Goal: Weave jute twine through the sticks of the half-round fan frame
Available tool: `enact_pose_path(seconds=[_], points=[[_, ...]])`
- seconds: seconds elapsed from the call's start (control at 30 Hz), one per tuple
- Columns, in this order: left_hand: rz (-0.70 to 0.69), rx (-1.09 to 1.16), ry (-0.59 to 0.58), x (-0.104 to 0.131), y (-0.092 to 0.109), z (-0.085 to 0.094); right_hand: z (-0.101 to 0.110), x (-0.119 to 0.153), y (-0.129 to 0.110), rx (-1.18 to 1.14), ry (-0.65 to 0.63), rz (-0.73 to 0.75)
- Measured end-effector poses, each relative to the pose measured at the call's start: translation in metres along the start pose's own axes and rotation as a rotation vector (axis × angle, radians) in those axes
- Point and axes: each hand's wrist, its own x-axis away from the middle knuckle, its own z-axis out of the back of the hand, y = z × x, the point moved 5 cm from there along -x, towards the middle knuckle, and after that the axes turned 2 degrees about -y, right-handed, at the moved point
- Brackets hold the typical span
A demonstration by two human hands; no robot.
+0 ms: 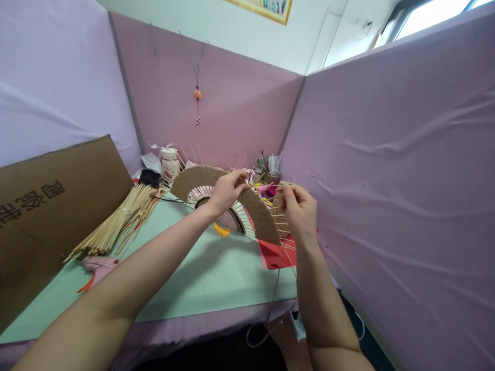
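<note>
A half-ring fan shape (258, 212) of brown twine woven across thin sticks stands on the table, bare stick ends poking out past its outer edge. At its upper rim my left hand (226, 193) is closed in a pinch; what lies between the fingertips is too small to make out. To the right of the rim my right hand (302, 208) pinches a thin strand of twine (266, 185), which runs across toward my left fingers. More twine hangs from the right side past the table edge. A yellow tassel-like piece (221, 230) lies under the fan's inner arc.
A bundle of thin sticks (116, 219) lies at left beside a large cardboard sheet (58, 216). Red cloth or paper (273, 255) lies under the fan's right end. A white jar (170, 161) and a cup of pale sticks (274, 170) stand behind. Cloth-covered partitions (394, 154) enclose the table.
</note>
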Motion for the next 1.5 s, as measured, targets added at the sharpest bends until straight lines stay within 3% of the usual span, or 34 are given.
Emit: enact_pose_path(seconds=[0.13,0.23,0.33,0.43,0.53,0.67,0.9,1.27,1.5], points=[[-0.009,-0.009,0.003,-0.001,0.000,0.001,0.006,-0.020,-0.002,0.234,0.064,0.084],[-0.013,-0.026,0.012,-0.001,-0.001,0.001,0.012,-0.019,-0.003,0.458,0.114,0.112],[-0.013,-0.036,0.009,-0.001,-0.002,-0.001,0.015,-0.005,-0.006,0.512,0.140,0.153],[-0.019,-0.052,0.004,-0.002,-0.002,-0.002,0.012,0.017,-0.011,0.505,0.163,0.301],[-0.023,-0.089,0.023,-0.002,0.001,0.001,0.005,0.036,-0.004,0.518,0.081,0.372],[-0.028,-0.109,0.015,-0.001,0.009,0.000,-0.001,0.046,0.021,0.574,-0.093,0.280],[0.022,-0.375,0.146,0.006,0.012,-0.014,0.005,0.046,0.034,0.495,-0.164,0.201],[0.029,-0.404,0.136,0.005,0.012,-0.020,0.030,0.030,0.015,0.487,0.037,0.258],[0.025,-0.388,0.147,0.006,0.010,-0.020,0.042,-0.002,0.027,0.464,0.008,0.153]])
